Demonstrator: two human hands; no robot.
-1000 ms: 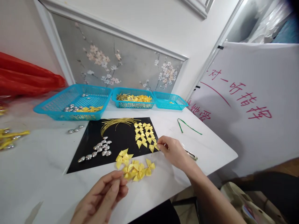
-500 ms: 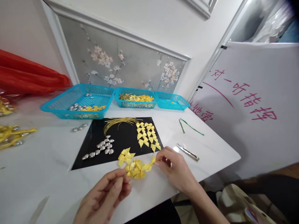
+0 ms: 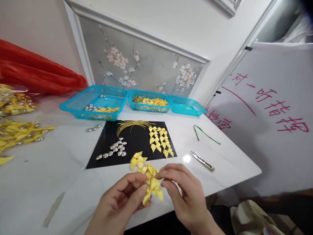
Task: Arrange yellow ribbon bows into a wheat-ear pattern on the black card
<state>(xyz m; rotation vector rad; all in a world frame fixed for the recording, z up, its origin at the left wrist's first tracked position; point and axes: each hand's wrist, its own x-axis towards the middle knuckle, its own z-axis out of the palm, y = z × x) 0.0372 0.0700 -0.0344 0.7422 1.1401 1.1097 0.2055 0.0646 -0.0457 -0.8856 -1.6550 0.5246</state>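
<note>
Both my hands meet over the near edge of the white table around one small yellow ribbon bow. My left hand pinches its left side and my right hand pinches its right side. Just behind them lies a loose heap of yellow bows at the front edge of a black mat. On the mat lie two neat rows of yellow bows, a cluster of silver beads and a bundle of gold wires.
Metal tweezers and a green twist tie lie to the right of the mat. Three blue baskets with bows and beads line the wall. Yellow pieces and a red bag sit left. A whiteboard stands right.
My right hand left the rows on the mat, reached the loose heap and drew one bow toward me. Both hands now hold that bow together. The view has shifted left.
</note>
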